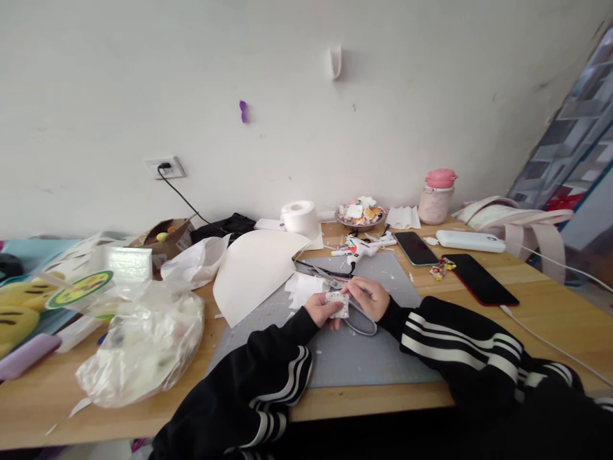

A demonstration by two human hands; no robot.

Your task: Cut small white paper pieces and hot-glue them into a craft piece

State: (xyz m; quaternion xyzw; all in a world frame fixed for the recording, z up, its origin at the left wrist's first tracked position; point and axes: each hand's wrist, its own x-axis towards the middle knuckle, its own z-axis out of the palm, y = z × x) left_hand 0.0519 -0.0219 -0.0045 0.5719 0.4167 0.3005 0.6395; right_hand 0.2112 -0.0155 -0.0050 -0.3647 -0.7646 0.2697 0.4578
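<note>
My left hand [322, 310] is closed on a small white piece [341, 305] with dark marks along its edges, held over the grey cutting mat [383, 358]. Just to the right, my right hand [368, 297] is closed, thumb and fingers together at the piece's upper right; whether something small is between them is too small to tell. Grey-handled scissors [364, 327] lie on the mat behind and under my hands. White paper scraps [304, 289] are beside them, left of the blades. A large white sheet [258, 271] overlaps the mat's back left.
Behind the mat are a white glue gun [359, 249], a paper roll [301, 218] and a bowl of scraps [360, 214]. Two phones [416, 248], a power bank [470, 241] and a pink-lidded bottle [437, 198] stand or lie right. A clear plastic bag [148, 345] lies left.
</note>
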